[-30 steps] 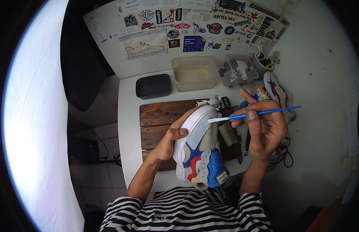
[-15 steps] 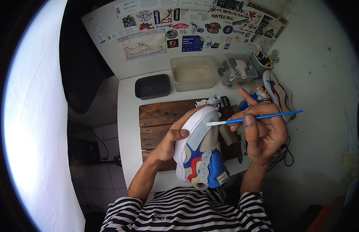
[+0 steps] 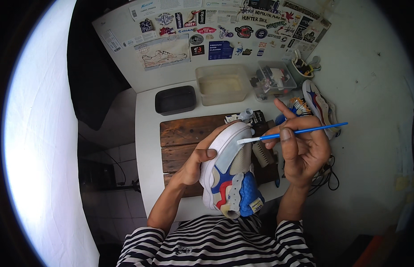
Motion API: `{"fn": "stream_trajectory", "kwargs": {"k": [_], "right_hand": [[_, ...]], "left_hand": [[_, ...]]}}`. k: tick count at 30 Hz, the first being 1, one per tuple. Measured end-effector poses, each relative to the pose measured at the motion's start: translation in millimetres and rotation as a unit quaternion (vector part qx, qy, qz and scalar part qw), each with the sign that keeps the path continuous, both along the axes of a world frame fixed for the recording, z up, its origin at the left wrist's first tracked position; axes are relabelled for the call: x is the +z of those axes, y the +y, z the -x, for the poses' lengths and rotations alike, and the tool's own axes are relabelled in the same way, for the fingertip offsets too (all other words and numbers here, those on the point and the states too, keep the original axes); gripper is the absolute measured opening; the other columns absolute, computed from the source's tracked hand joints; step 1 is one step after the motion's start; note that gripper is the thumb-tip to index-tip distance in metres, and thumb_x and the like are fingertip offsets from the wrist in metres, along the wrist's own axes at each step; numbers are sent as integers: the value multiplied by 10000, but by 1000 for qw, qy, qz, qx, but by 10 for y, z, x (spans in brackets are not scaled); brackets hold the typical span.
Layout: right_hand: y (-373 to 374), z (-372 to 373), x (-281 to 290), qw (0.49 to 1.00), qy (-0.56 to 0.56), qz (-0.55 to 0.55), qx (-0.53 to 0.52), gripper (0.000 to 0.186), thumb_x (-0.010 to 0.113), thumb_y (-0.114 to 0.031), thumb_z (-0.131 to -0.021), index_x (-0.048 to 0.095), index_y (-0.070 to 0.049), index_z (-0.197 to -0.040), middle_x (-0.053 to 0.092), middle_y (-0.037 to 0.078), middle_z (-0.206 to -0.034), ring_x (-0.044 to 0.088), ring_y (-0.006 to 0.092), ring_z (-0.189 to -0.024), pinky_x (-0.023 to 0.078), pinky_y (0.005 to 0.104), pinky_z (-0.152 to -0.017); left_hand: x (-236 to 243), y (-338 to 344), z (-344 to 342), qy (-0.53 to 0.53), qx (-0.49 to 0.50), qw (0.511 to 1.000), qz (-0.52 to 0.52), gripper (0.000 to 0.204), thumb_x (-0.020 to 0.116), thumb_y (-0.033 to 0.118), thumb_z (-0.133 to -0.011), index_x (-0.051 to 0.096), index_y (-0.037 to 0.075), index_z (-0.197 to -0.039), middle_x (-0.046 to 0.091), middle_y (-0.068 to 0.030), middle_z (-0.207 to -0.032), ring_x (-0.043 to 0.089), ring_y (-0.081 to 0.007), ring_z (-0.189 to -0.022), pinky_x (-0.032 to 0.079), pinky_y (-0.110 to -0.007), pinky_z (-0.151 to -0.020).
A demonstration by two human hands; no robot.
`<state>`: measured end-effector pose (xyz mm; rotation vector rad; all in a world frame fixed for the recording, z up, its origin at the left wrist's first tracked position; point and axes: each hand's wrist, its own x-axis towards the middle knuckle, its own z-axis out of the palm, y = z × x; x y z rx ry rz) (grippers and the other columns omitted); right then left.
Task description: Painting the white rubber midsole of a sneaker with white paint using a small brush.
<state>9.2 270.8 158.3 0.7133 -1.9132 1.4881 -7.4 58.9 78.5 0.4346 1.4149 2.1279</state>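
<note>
My left hand [image 3: 192, 167] is closed around the sole side of a sneaker [image 3: 224, 183], its thumb pressed on the white midsole. The shoe is held tilted, toe away from me, with pale blue, beige, red and blue panels and a blue collar lining. Between the thumb and fingers of my right hand [image 3: 305, 149] is a slim blue paintbrush [image 3: 300, 131]; my index finger points up, off the handle. The brush's white bristles touch the pale blue panel near the toe. My left fingers behind the shoe are mostly hidden.
Below the shoe lies a dark wooden board [image 3: 180, 133] with a wooden-backed scrub brush [image 3: 263, 155] and a small bottle [image 3: 246, 115]. Behind stand a black tray [image 3: 175, 100], a clear tub of liquid [image 3: 222, 99] and a box of small items [image 3: 273, 80]. A second sneaker [image 3: 320, 104] rests at right.
The brush tip has shifted very slightly left and up along the pale blue panel, with my right hand following. My left hand and the sneaker stay nearly still.
</note>
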Motion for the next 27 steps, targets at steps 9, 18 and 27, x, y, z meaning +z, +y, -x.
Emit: {"fn": "stream_trajectory", "kwargs": {"k": [9, 18, 27], "right_hand": [[19, -3, -64, 999, -16, 44, 4, 57, 574, -9, -946, 556, 40, -969, 671, 103, -710, 654, 116, -629, 428, 573, -1091], [8, -13, -117, 997, -14, 71, 4, 73, 564, -40, -967, 545, 30, -974, 681, 122, -727, 655, 120, -630, 416, 574, -1098], [-12, -41, -113, 998, 14, 59, -14, 60, 568, -14, -952, 549, 35, -983, 673, 106, -719, 662, 118, -640, 401, 588, -1108]], "left_hand": [[-398, -79, -57, -66, 43, 997, -25, 940, 520, 475, -738, 305, 12, -1526, 527, -223, -1372, 577, -301, -1197, 466, -380, -1016], [-514, -129, -91, -79, 55, 995, -34, 912, 514, 470, -763, 307, 9, -1522, 542, -224, -1353, 595, -298, -1172, 489, -380, -994], [-592, -206, -79, -79, 56, 995, -34, 900, 504, 470, -772, 310, 3, -1516, 554, -229, -1333, 611, -300, -1146, 506, -381, -973]]}}
